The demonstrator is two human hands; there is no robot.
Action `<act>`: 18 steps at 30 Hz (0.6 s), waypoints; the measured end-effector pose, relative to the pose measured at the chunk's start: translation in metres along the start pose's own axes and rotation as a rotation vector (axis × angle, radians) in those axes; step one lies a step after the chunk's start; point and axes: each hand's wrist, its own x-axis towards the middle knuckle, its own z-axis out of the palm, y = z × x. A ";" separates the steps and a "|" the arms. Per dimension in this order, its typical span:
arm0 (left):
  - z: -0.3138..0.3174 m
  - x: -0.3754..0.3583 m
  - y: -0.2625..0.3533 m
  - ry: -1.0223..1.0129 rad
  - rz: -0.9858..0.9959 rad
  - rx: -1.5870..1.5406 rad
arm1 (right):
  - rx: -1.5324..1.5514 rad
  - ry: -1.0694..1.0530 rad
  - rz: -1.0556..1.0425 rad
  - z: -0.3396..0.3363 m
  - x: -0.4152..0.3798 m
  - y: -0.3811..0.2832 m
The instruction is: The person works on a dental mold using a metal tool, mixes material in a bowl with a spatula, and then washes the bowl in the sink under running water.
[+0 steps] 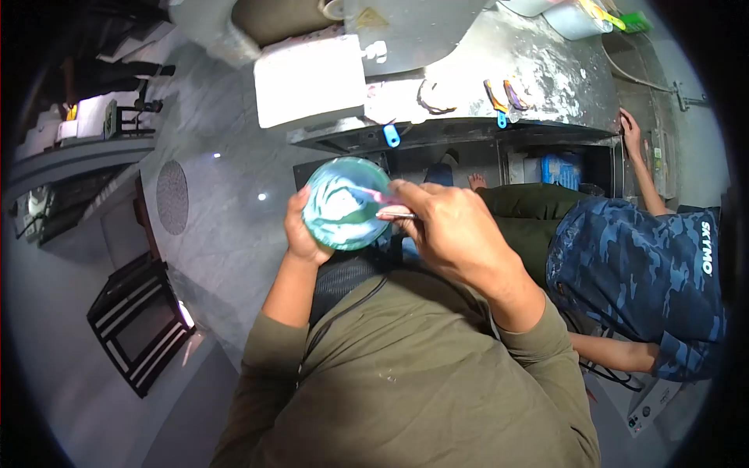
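A translucent green bowl [314, 228] is held up in front of my body. My left hand [300, 226] wraps round its left side, thumb near the rim. Swirls of white paste [339, 201] coat the inside. Over the right rim, my right hand [460, 222] is closed on a thin pinkish tool [370, 194], whose blurred end reaches into the paste. A slim dark stick [399, 215] also shows at the fingers of that hand; its kind is unclear.
Ahead stands a white-smeared counter [562, 82] with a white box [310, 86], a blue-handled tool [392, 136], curved pieces [435, 98] and a pale bucket [576, 21]. A person in a blue camouflage shirt [632, 265] is close at right. A black rack [140, 327] stands left.
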 end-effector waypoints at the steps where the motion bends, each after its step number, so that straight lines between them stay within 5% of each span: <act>1: 0.000 -0.004 0.003 0.014 0.009 0.042 | 0.109 0.014 -0.015 -0.002 0.001 0.003; 5: 0.000 -0.003 0.006 -0.126 -0.118 0.112 | 0.450 -0.031 -0.114 -0.008 0.000 0.025; 11: 0.026 0.027 -0.020 -0.078 -0.257 0.140 | 0.645 -0.106 -0.118 0.009 0.006 0.081; 15: 0.020 0.037 -0.043 0.192 -0.290 0.032 | 0.776 0.018 -0.140 0.013 0.013 0.116; 18: 0.050 0.046 -0.055 0.176 -0.308 0.130 | 0.839 -0.029 -0.153 0.008 0.018 0.142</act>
